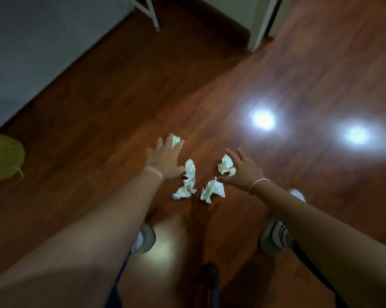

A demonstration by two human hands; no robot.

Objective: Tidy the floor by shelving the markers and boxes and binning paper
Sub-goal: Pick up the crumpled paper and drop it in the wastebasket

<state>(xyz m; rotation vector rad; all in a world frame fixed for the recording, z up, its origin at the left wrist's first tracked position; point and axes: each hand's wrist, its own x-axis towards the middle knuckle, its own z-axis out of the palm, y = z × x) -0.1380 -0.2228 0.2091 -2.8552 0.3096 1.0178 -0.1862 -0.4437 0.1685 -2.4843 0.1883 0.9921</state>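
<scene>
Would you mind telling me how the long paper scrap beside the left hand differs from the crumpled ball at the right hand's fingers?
The long paper scrap is stretched into a strip, while the crumpled ball is rounder and more compact. The scrap lies clear by the left hand; the ball sits partly under the fingers of the right hand. Both are white crumpled paper on the wooden floor.

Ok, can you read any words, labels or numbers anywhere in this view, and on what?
None can be read.
Crumpled paper on the floor: no print visible.
Yellow-green object at the left edge: faint rows of marks, too blurred to read.
Shoe: stripes only, no lettering visible.
</scene>
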